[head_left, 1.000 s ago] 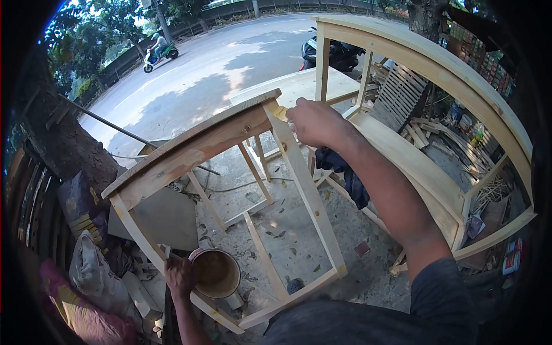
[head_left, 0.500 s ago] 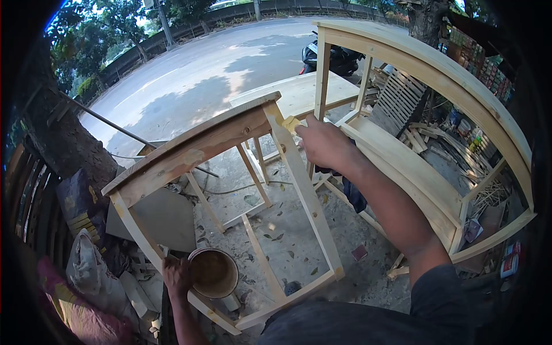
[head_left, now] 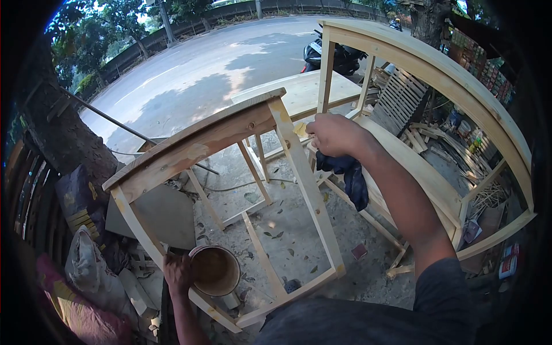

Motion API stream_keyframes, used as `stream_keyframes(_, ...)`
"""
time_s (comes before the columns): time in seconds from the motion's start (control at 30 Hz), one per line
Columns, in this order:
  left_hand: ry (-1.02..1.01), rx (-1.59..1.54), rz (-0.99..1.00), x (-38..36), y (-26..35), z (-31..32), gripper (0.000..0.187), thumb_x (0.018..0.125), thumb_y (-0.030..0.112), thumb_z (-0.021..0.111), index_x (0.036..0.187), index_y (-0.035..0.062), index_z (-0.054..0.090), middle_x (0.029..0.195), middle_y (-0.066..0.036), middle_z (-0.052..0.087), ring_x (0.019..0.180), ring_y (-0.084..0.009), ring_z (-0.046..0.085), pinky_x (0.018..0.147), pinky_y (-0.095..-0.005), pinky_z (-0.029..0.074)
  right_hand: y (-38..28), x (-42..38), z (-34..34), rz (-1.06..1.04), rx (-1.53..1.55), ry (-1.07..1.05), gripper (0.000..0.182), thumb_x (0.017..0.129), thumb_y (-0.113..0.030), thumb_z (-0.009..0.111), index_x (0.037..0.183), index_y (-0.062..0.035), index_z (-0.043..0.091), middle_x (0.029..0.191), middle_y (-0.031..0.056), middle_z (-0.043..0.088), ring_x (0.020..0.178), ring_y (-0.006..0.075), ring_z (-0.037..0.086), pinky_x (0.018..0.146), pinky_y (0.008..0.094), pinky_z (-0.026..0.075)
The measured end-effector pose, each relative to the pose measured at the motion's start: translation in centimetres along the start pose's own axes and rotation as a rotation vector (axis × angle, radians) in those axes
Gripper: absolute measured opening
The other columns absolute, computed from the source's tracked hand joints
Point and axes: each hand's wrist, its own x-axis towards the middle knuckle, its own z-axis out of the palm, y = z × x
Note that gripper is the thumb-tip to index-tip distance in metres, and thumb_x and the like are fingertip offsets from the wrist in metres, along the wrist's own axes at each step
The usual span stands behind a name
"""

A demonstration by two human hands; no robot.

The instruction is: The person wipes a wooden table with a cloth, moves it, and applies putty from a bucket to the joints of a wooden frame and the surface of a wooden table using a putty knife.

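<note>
My right hand [head_left: 334, 134] presses a small yellow pad [head_left: 299, 129] against the upper part of a pale leg of the bare wooden table frame [head_left: 195, 144], just below its top corner. A dark cloth [head_left: 348, 172] hangs under that hand. My left hand [head_left: 178, 273] grips the rim of a round brown-stained tub [head_left: 215, 271] low at the frame's near bottom rail.
A larger curved wooden frame [head_left: 437, 75] stands to the right, with loose slats and scrap wood [head_left: 437, 138] behind it. A tree trunk [head_left: 57, 138], sacks and bags [head_left: 92, 264] crowd the left. A parked motorbike [head_left: 339, 54] and the road [head_left: 190, 75] lie beyond.
My right hand with the yellow pad slid down the leg from the top corner, then shifted slightly right. My left hand stayed on the tub. A passing scooter left the road.
</note>
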Motion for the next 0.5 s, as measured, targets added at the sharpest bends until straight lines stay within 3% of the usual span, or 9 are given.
stream_keyframes(0.03,0.000,0.001,-0.004,0.0,0.1,0.1,0.013,0.077,0.017,0.073,0.078,0.0101,0.062,0.071,-0.011,0.066,0.072,-0.0303,0.068,0.088,-0.0431,0.045,0.0,-1.2,1.1,-0.029,0.061,0.120,0.028,0.096,-0.017,0.072,0.118,-0.0013,0.071,0.119,0.0219,0.066,0.105,0.0408,0.071,0.093,0.0489,0.057)
stream_keyframes(0.13,0.002,-0.007,-0.004,0.3,-0.1,0.0,0.013,0.076,0.017,0.073,0.077,0.0100,0.062,0.071,-0.011,0.066,0.072,-0.0305,0.068,0.087,-0.0430,0.045,0.3,-2.7,7.7,0.005,0.161,0.079,0.028,0.097,-0.018,0.071,0.118,0.0001,0.069,0.119,0.0215,0.066,0.107,0.0415,0.070,0.093,0.0494,0.057)
stream_keyframes(0.23,0.004,-0.022,0.008,1.2,0.2,-0.6,0.014,0.076,0.017,0.073,0.076,0.0096,0.061,0.069,-0.011,0.067,0.071,-0.0314,0.067,0.086,-0.0430,0.045,0.5,-4.5,5.5,-0.037,0.077,0.040,0.026,0.098,-0.018,0.070,0.117,0.0007,0.066,0.115,0.0217,0.064,0.104,0.0420,0.069,0.090,0.0507,0.057)
stream_keyframes(0.33,0.006,-0.016,0.022,1.8,0.1,-0.8,0.016,0.076,0.018,0.074,0.076,0.0092,0.061,0.068,-0.012,0.066,0.072,-0.0324,0.066,0.085,-0.0432,0.044,-1.1,-3.8,2.5,0.094,0.234,0.115,0.038,0.101,-0.017,0.067,0.136,-0.0034,0.064,0.123,0.0192,0.062,0.115,0.0397,0.066,0.098,0.0500,0.053)
stream_keyframes(0.47,0.033,-0.014,0.047,1.6,-0.1,-0.5,0.020,0.076,0.021,0.075,0.075,0.0093,0.059,0.066,-0.012,0.063,0.070,-0.0329,0.065,0.084,-0.0438,0.044,-0.8,-1.7,5.2,0.050,0.183,0.021,0.035,0.101,-0.018,0.067,0.133,-0.0032,0.066,0.117,0.0189,0.063,0.113,0.0383,0.067,0.098,0.0492,0.053)
stream_keyframes(0.5,0.033,0.003,0.048,1.5,-0.2,-0.6,0.021,0.076,0.021,0.075,0.075,0.0094,0.058,0.065,-0.012,0.062,0.069,-0.0328,0.064,0.084,-0.0439,0.044,-0.6,-2.2,4.9,0.001,0.171,0.049,0.023,0.096,-0.016,0.070,0.113,0.0000,0.070,0.113,0.0222,0.066,0.105,0.0405,0.070,0.092,0.0506,0.056)
